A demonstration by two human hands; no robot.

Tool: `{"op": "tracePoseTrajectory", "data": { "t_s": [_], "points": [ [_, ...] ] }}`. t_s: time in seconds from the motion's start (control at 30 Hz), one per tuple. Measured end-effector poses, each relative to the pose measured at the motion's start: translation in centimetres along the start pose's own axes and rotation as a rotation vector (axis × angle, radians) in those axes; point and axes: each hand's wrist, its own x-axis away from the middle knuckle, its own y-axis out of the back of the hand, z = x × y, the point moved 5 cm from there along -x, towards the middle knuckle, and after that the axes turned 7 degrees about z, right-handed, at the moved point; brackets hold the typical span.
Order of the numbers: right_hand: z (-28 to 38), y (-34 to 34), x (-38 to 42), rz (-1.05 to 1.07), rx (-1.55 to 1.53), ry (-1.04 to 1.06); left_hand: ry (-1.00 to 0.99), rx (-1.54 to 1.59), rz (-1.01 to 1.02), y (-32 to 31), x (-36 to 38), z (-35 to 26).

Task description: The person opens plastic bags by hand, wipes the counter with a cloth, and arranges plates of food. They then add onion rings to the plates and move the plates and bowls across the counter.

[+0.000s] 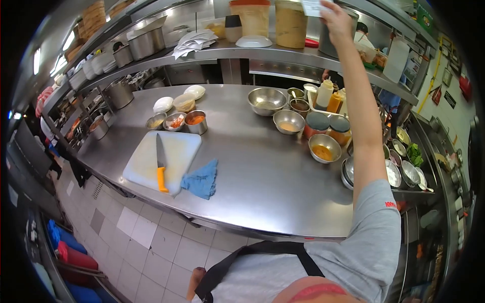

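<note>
Black apron nearest, at 6 o'clock; left hand at 7, grip impossible to tell. Right hand at 1, holding white slip: best to pinch only its edge, without crumpling.

The cloth is blue; the knife handle, orange.

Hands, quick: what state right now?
Left hand: low beside the body; grip can't be told.
Right hand: raised, pinching a white slip.
</note>
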Motion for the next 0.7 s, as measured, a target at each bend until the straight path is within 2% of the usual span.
{"op": "tracePoseTrajectory", "data": {
  "t_s": [0.07, 0.13, 0.2, 0.27, 0.4, 0.47, 0.5, 0.53, 0.57, 0.6, 0.67, 0.7],
  "points": [
    [0.3, -2.9, -0.3, 0.075, 0.003, -0.043, -0.005, -0.039, -0.012, 0.0, 0.9, 1.0],
    [2.0, -5.0, -0.8, 0.028, 0.356, 0.136, -0.018, -0.071, -0.026, -0.4, 1.7, 2.1],
    [2.4, -6.4, -1.3, 0.02, 0.399, 0.175, -0.034, -0.101, -0.04, -0.8, 2.2, 2.9],
    [3.1, -7.3, -1.9, -0.095, 0.515, 0.201, -0.05, -0.128, -0.056, -1.3, 2.4, 3.4],
    [2.5, -8.8, -4.4, -0.058, 0.303, 0.081, -0.103, -0.206, -0.081, -2.2, 3.5, 3.4],
    [3.8, -9.1, -3.6, -0.248, 0.647, 0.19, -0.138, -0.243, -0.096, -2.5, 3.5, 3.5],
    [4.9, -9.2, -2.4, -0.244, 0.636, 0.192, -0.16, -0.268, -0.1, -2.8, 3.7, 3.5],
    [8.0, -9.3, 0.0, -0.314, 0.851, 0.374, -0.188, -0.299, -0.102, -3.0, 3.7, 3.7],
    [10.0, -9.8, 1.5, -0.383, 1.064, 0.557, -0.244, -0.377, -0.099, -3.2, 4.0, 3.7],
    [9.9, -9.7, 1.3, -0.372, 1.049, 0.553, -0.37, -0.552, -0.093, -3.5, 4.2, 3.3],
    [8.8, -11.2, 1.2, -0.182, 1.297, 0.694, -0.836, -1.008, -0.149, -4.6, 5.4, 1.8],
    [7.9, -11.8, 0.6, -0.132, 1.315, 0.712, -0.206, -0.466, -0.018, -4.0, 4.7, 4.5]
  ]
}}
